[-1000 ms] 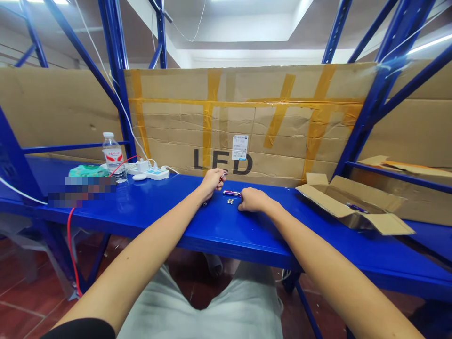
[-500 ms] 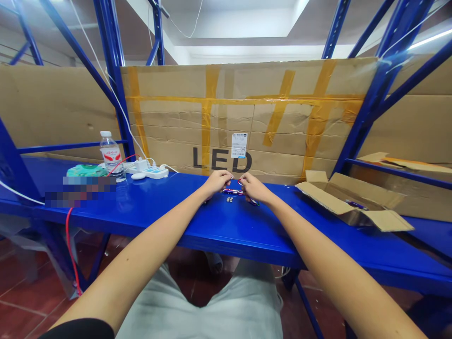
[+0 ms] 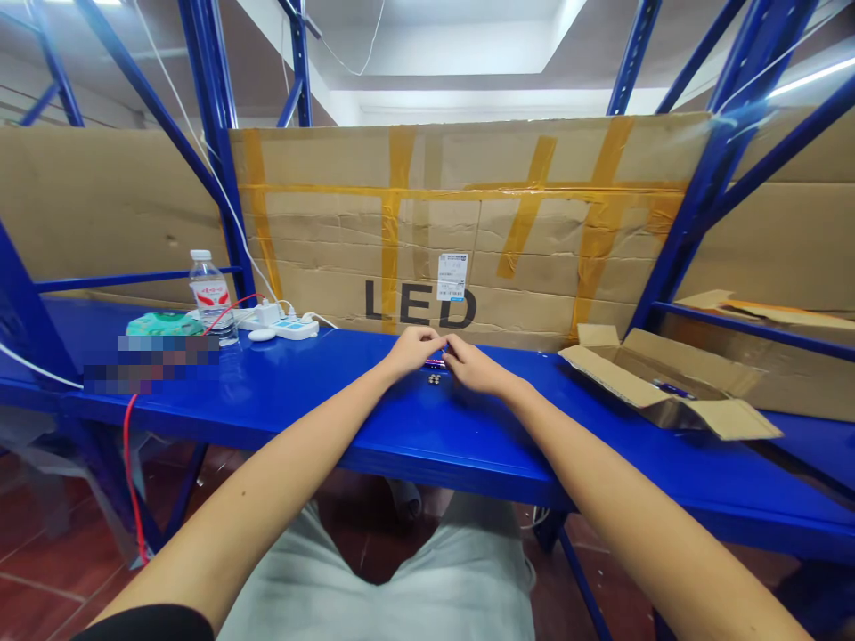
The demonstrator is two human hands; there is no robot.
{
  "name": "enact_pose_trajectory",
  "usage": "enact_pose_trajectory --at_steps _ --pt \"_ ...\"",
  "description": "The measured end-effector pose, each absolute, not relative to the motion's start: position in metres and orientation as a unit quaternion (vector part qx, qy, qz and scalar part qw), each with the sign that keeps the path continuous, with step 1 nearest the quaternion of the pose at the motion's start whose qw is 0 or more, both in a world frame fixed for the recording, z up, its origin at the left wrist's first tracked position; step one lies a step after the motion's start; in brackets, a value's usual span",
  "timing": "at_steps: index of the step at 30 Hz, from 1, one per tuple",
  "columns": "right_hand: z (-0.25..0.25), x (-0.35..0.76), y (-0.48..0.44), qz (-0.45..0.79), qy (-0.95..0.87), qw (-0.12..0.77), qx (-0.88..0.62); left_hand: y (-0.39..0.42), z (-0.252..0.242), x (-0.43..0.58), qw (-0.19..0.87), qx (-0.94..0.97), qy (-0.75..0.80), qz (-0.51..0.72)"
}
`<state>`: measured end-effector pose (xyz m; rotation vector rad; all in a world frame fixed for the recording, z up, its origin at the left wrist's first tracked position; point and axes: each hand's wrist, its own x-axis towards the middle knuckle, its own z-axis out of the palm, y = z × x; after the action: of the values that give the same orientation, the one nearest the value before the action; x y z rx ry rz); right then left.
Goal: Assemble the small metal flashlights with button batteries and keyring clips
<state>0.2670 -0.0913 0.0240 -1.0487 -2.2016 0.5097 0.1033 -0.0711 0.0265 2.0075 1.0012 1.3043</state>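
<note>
My left hand and my right hand meet at their fingertips over the blue table. The fingers of both are closed in a pinch; whatever small thing sits between them is hidden. Just below the fingertips a slim purple pen-like tube lies on the table, partly covered by my right hand. Nearer to me, several small round silvery pieces, like button cells, lie in a tight cluster.
On the right stands an open cardboard box with dark purple tubes inside. A water bottle, a green packet and a white power strip are on the left. A large cardboard sheet rises behind the blue table.
My right hand has moved left, so its fingertips now meet those of my left hand. It covers more of the purple tube. The round pieces have stayed in place.
</note>
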Motion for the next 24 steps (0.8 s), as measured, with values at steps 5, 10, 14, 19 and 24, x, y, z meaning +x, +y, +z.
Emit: enact_pose_trajectory --at_steps 5,10,14,19,24 --pt "0.022 0.268 -0.086 0.054 -0.880 0.328 -0.339 -0.068 0.027 0.103 0.267 0.712 0.388 0.520" --pt "0.021 0.270 -0.083 0.059 -0.880 0.315 -0.350 -0.069 0.027 0.104 0.315 0.710 0.378 0.504" --pt "0.020 0.270 -0.079 0.069 -0.866 0.339 -0.361 -0.075 0.029 0.107 0.407 0.676 0.372 0.489" --pt "0.023 0.270 -0.079 0.061 -0.826 0.377 -0.416 -0.081 0.032 0.111 0.506 0.614 0.380 0.471" --pt "0.023 0.269 -0.080 0.058 -0.820 0.386 -0.418 -0.086 0.032 0.112 0.540 0.604 0.367 0.457"
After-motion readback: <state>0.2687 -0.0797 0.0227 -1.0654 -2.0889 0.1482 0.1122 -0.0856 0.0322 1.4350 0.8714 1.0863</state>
